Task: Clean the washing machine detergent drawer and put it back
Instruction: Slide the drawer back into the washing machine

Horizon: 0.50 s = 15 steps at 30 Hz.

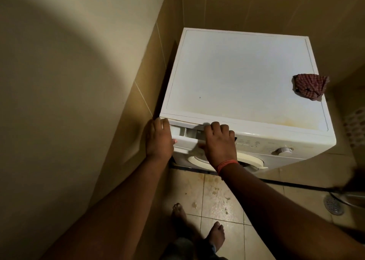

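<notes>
Tiled walls hemmed the washing machine [246, 81]. Both hands, left hand [159, 139] and right hand [218, 143], curled round the detergent drawer [184, 136], seemingly to guide it squarely.

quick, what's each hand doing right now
Left hand: grips the left end of the drawer, which is slightly out.
Right hand: fingers curled over the drawer's top edge, gripping it.

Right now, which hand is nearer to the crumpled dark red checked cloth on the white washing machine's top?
The right hand, though well short of the crumpled dark red checked cloth at the top's far right edge. It grips the detergent drawer; the left hand holds the machine's front left corner, farther away.
</notes>
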Available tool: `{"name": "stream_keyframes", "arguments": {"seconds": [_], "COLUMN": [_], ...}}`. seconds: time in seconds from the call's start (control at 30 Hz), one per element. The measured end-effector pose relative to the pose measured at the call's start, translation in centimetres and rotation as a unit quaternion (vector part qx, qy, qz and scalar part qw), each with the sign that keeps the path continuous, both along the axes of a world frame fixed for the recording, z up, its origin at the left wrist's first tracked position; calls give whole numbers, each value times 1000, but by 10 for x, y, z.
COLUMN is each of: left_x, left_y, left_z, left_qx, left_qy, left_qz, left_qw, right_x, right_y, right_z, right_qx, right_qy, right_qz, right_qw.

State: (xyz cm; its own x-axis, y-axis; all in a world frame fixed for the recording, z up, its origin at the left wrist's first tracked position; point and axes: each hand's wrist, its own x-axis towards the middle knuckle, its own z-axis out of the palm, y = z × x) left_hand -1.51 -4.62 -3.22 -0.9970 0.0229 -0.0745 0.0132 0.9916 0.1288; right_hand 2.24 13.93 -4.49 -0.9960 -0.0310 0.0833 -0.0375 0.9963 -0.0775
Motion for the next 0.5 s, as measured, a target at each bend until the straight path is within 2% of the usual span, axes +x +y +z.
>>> {"name": "stream_keyframes", "arguments": {"seconds": [0.1, 0.2, 0.5], "left_x": [-20, -35, -66], "left_y": [-6, -9, -5], "left_z": [-2, 0, 1], "left_qx": [-57, -68, -54], "left_qy": [19, 24, 10], "left_qz": [-81, -124, -121], "left_qw": [995, 990, 991], "right_x": [-15, -28, -57], "right_y": [2, 6, 8], "right_z": [0, -4, -2], "right_qx": [24, 37, 39], "right_qy": [5, 10, -3], "right_qz": [-16, -18, -45], "right_qw": [1000, 999, 998]}}
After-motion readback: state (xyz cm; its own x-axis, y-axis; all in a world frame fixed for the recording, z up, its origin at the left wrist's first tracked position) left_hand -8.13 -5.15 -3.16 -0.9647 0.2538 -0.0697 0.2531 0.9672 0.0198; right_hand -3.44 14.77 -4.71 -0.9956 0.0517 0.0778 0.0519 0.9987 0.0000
